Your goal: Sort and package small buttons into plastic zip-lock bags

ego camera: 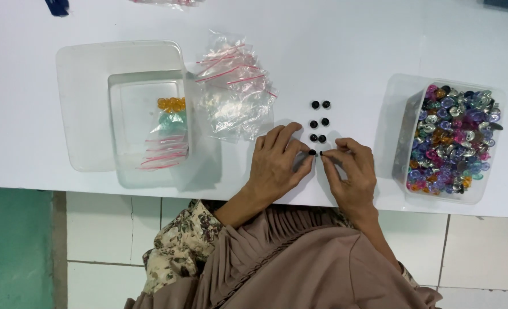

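Step in hand: laying black beads in a 2-col grid on the white table point(351, 51). Left hand point(274, 166) is pinching one black bead point(312, 152) at the fingertips, other fingers lying loosely curled; right hand point(351, 171) is pinching a second bead point(321, 153), mostly hidden. Both beads are sitting just below the grid, near the table's front edge.

Count:
- Placed beads: 6, in 3 rows × 2 point(320, 121).
- Held beads: 2.
- Clear tubs: 2. Right tub point(400, 120) is holding mixed-colour beads, too many to count. Left tub point(82, 103) is holding filled bags.
- Empty zip bags point(234, 86): 1 pile, qty unclear.

Next move, judged: seat row 4 in line w/ the cols, keeping even spacing.
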